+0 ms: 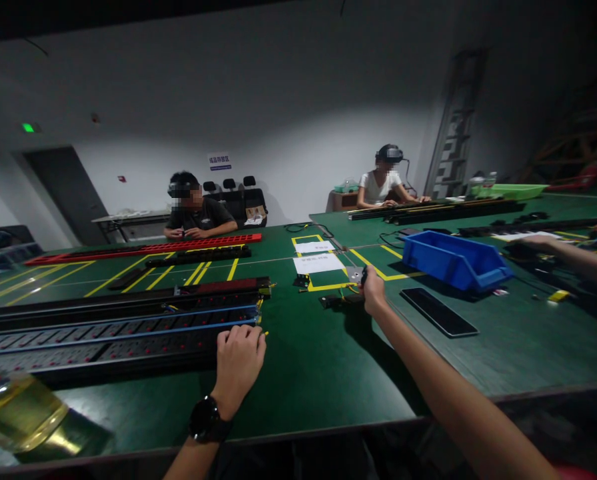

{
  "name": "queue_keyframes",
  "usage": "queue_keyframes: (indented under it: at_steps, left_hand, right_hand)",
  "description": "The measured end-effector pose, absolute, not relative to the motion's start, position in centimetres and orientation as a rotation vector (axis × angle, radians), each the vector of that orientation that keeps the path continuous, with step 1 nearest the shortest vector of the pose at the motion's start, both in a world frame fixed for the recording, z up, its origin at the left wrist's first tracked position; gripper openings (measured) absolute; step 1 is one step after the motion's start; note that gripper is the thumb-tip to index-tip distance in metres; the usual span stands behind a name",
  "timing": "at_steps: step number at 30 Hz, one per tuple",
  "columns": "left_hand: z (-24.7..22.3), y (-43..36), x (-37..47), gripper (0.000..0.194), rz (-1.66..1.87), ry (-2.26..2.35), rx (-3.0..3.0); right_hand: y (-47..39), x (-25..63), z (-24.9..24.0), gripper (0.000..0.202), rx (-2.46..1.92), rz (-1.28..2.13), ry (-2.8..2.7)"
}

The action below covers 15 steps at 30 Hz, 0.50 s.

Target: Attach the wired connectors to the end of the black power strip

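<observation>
My left hand is closed over the right-hand end of a long black strip with rows of red dots and blue edges. A yellow wire tip pokes out beside its fingers, which are partly hidden from me. My right hand is raised over the bench, its fingers closed round a small silver plate with a black part. Just left of this hand, a small black piece with a green-yellow wire lies on the green bench. Another small black part lies near the white paper sheets.
A blue bin and a black phone-like slab are right of my right hand. At lower left stands a bottle of yellow liquid. Two people sit across the bench; another person's arm reaches in at right.
</observation>
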<state>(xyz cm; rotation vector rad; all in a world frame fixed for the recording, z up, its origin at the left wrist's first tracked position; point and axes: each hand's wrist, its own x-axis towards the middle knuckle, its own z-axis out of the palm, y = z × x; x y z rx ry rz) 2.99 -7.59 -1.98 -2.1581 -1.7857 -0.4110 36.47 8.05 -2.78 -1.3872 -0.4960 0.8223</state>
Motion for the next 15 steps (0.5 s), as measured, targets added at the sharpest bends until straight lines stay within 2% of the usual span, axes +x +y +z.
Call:
queue_keyframes:
  at_steps: [4,15]
  left_hand:
    - [-2.0,-7.7,2.8,0.036,-0.386,-1.752,-2.186]
    - [-2.1,-7.5,1.8,0.025,-0.59,-1.694,-2.403]
  right_hand:
    - [8.1,36.5,-2.8,0.042,-1.366,0.833,-0.491]
    - [8.4,36.4,-3.3,0.044,-1.313,0.829,-0.512]
